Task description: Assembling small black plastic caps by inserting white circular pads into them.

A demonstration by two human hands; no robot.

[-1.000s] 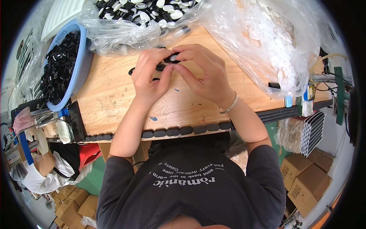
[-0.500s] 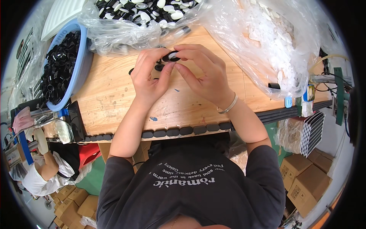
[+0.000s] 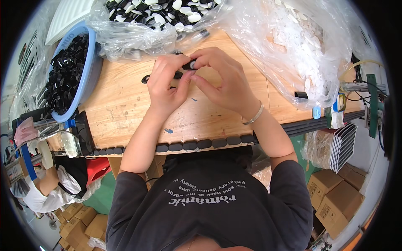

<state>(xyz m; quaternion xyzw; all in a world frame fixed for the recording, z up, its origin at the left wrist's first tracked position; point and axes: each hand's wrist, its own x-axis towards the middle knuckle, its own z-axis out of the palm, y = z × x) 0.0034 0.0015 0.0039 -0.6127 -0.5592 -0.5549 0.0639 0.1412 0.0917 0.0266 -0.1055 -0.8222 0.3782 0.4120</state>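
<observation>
The left hand [image 3: 166,83] and right hand [image 3: 226,75] are curled, fingers nearly closed, pinching 1 small black piece [image 3: 187,66] between them above the tabletop [image 3: 121,98]. Uneven fingertip pressure could flip it loose among the black parts [image 3: 145,79] beside the left hand.

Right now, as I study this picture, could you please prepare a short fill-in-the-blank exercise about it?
1. The left hand and right hand meet at a small part, mostly ____ in colour.
2. The silver-coloured bangle is worn on the person's ____ side.
3. The plastic tub of black pieces is coloured ____.
Missing words: black; right; blue.
</observation>
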